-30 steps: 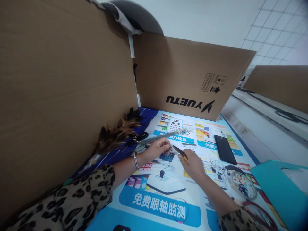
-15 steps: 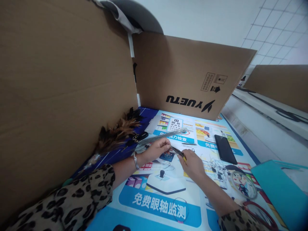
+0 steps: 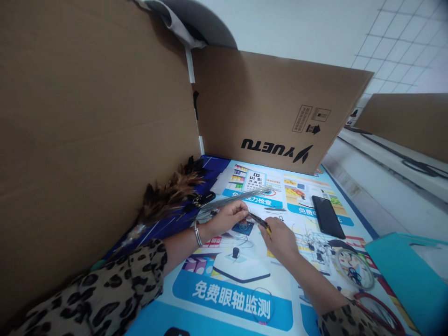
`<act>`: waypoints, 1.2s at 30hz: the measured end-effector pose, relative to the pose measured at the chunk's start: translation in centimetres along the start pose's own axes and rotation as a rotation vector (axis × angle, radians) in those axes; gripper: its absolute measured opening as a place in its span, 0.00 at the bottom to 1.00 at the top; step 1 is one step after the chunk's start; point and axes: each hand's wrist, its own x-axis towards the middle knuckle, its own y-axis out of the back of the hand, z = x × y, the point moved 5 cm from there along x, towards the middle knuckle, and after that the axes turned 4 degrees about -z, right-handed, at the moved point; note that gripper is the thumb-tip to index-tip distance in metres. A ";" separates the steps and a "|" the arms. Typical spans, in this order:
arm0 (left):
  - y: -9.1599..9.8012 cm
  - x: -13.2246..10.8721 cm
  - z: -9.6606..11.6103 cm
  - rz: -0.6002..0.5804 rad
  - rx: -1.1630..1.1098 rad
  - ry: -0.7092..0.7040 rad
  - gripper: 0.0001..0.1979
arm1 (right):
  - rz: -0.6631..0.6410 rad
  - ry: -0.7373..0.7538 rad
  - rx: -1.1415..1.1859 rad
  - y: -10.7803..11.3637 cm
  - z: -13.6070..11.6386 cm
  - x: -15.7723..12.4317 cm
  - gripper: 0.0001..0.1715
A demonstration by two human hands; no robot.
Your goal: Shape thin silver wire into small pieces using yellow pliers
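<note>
My right hand is closed around the yellow-and-black handles of a pair of pliers. The jaws of the pliers point left and reach the fingertips of my left hand. Thumb and forefinger of the left hand are pinched together on what looks like a thin piece of wire, too fine to make out fully. Behind the left hand lies a bundle of straight silvery wires, slanting across the printed table cover.
A black phone lies to the right. Near it are a tangle of wire pieces, a clear round roll, a red ring-shaped thing and a teal folder. Brown feathers lie along the left cardboard wall; another cardboard panel stands behind.
</note>
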 end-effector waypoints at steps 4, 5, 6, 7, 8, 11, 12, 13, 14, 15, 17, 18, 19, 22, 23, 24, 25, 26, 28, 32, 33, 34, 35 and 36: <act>0.0 0.0 -0.2 0.010 0.001 0.005 0.10 | 0.010 0.000 -0.003 0.1 0.0 0.0 0.16; 0.0 0.0 -0.2 0.009 0.004 0.003 0.10 | 0.011 0.001 -0.003 0.1 0.0 0.0 0.16; 0.0 0.0 -0.2 0.009 0.007 0.000 0.10 | 0.011 0.002 -0.003 0.1 0.0 0.0 0.16; 0.0 0.0 -0.1 0.010 0.009 -0.001 0.10 | 0.009 0.001 -0.003 0.1 0.0 0.0 0.16; 0.0 0.0 -0.1 0.012 0.012 0.001 0.10 | 0.007 -0.001 -0.004 0.1 0.0 0.0 0.16; 0.1 0.0 0.0 0.016 0.014 0.009 0.10 | 0.003 -0.007 -0.008 0.1 0.0 0.0 0.15; 0.1 0.0 0.0 0.018 0.013 0.009 0.10 | 0.002 -0.009 -0.010 0.1 0.0 0.0 0.15; 0.0 0.0 0.0 0.018 0.011 0.009 0.10 | 0.002 -0.011 -0.012 0.1 0.0 0.0 0.16; 0.0 0.0 0.0 0.017 0.010 0.008 0.10 | 0.002 -0.011 -0.014 0.0 0.0 0.0 0.16; 0.0 0.0 0.0 0.017 0.010 0.007 0.10 | 0.002 -0.010 -0.015 0.0 0.0 0.0 0.16; 0.0 0.0 0.0 0.020 0.014 0.007 0.10 | 0.002 -0.009 -0.017 0.0 0.0 0.0 0.16; 0.0 0.0 0.0 0.020 0.017 0.007 0.10 | 0.001 -0.009 -0.019 0.0 0.0 0.0 0.16; 0.0 0.0 0.0 0.019 0.021 0.005 0.10 | -0.001 -0.010 -0.022 0.0 0.0 0.0 0.16; 0.0 -0.1 0.1 0.008 0.020 0.002 0.10 | -0.016 -0.018 -0.036 -0.1 0.0 0.0 0.16; 0.0 -0.1 0.1 0.007 0.018 0.002 0.10 | -0.020 -0.020 -0.041 -0.1 0.0 0.0 0.16; 0.0 -0.1 0.1 0.008 0.018 0.003 0.10 | -0.024 -0.022 -0.047 -0.1 0.0 0.0 0.17; 0.0 -0.1 0.1 0.008 0.020 0.004 0.10 | -0.027 -0.024 -0.052 -0.1 0.0 0.0 0.17; 0.0 -0.1 0.1 0.007 0.023 0.003 0.10 | -0.031 -0.024 -0.056 -0.1 0.0 0.1 0.17; 0.0 -0.1 0.1 -0.001 0.030 -0.001 0.09 | -0.039 -0.025 -0.066 -0.1 0.0 0.1 0.17; -0.1 -0.1 0.2 -0.019 0.023 -0.008 0.09 | -0.053 -0.025 -0.080 -0.1 -0.1 0.1 0.17; -0.1 -0.1 0.3 -0.021 0.022 -0.009 0.09 | -0.055 -0.025 -0.082 -0.1 -0.1 0.1 0.17; -0.1 -0.1 0.3 -0.021 0.022 -0.010 0.09 | -0.058 -0.026 -0.084 -0.1 -0.1 0.1 0.17; -0.1 -0.1 0.3 -0.019 0.024 -0.010 0.09 | -0.061 -0.026 -0.086 -0.1 -0.2 0.1 0.17; -0.1 -0.1 0.3 -0.017 0.027 -0.008 0.09 | -0.063 -0.025 -0.088 -0.1 -0.2 0.1 0.17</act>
